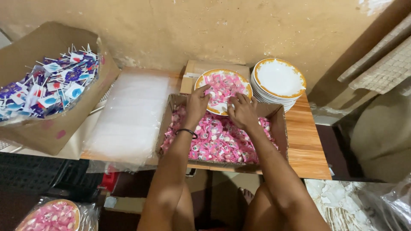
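Stained plaster wall backs a wooden desk (306,145) crowded to its edges. Both hands rest, fingers curled, on the white orange-rimmed plate of pink wrapped candies (222,87): left hand (198,105), right hand (242,112); any held candy is hidden. Below, the open cardboard box of pink candies (220,139) fills the desk's front edge.

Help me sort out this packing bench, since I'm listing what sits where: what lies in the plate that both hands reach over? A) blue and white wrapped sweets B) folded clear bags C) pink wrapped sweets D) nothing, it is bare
C: the plate under the left hand and right hand holds pink wrapped sweets, like those in the cardboard box in front of it.
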